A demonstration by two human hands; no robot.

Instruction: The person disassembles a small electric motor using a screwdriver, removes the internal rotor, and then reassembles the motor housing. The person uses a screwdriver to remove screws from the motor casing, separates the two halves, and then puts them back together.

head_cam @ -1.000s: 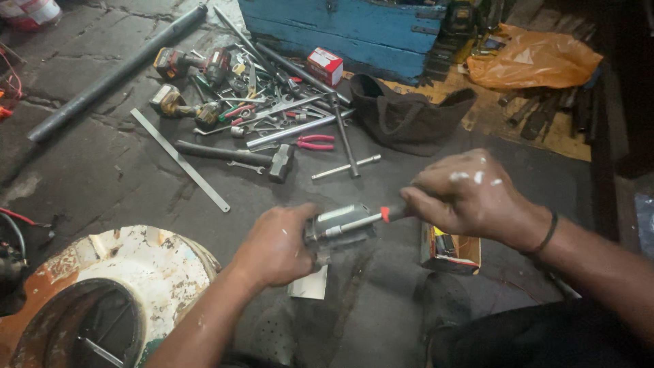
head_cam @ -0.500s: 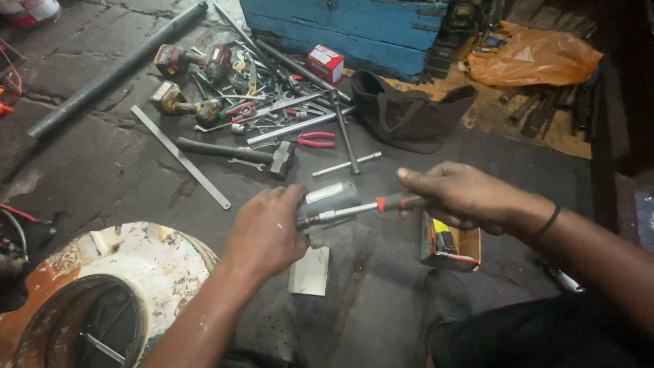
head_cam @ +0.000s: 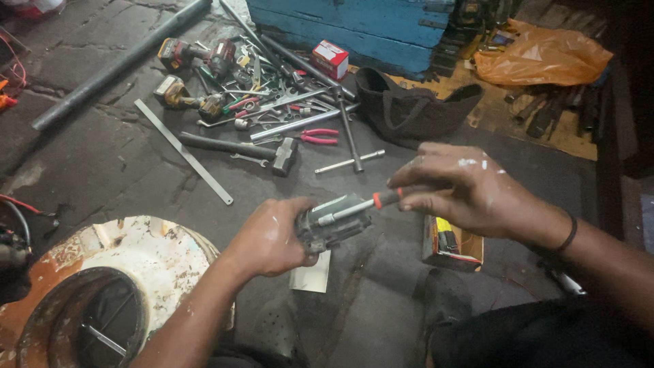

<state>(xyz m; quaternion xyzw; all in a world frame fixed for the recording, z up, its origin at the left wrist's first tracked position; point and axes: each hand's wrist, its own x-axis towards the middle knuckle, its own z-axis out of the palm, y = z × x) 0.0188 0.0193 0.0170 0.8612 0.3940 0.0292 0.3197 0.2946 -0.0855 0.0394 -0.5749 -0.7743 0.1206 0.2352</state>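
Left hand (head_cam: 269, 238) is closed around a small dark metal part (head_cam: 334, 225) and holds it above the grey concrete floor (head_cam: 102, 170). Right hand (head_cam: 470, 191) grips the handle of a screwdriver (head_cam: 354, 210) with its fingers; the shaft lies across the top of the metal part and the tip touches it.

Just under the metal part a pale flat card (head_cam: 310, 278) lies on the floor. To the right of the part, below the right hand, stands a small open cardboard box (head_cam: 449, 242); a yellow and black item is inside, but I cannot tell what it is. Behind the part, further away, a dark cloth bag (head_cam: 409, 112) sits open; its contents are hidden. Left of the bag there is a heap of tools: a hammer (head_cam: 238, 150), red-handled pliers (head_cam: 317, 136), wrenches and a long metal ruler (head_cam: 182, 151). A blue wooden crate (head_cam: 347, 27) stands behind the heap, and an orange plastic bag (head_cam: 541, 61) lies to the right of it. Left of the part, near the left arm, there is a rusty white round drum (head_cam: 136, 266).
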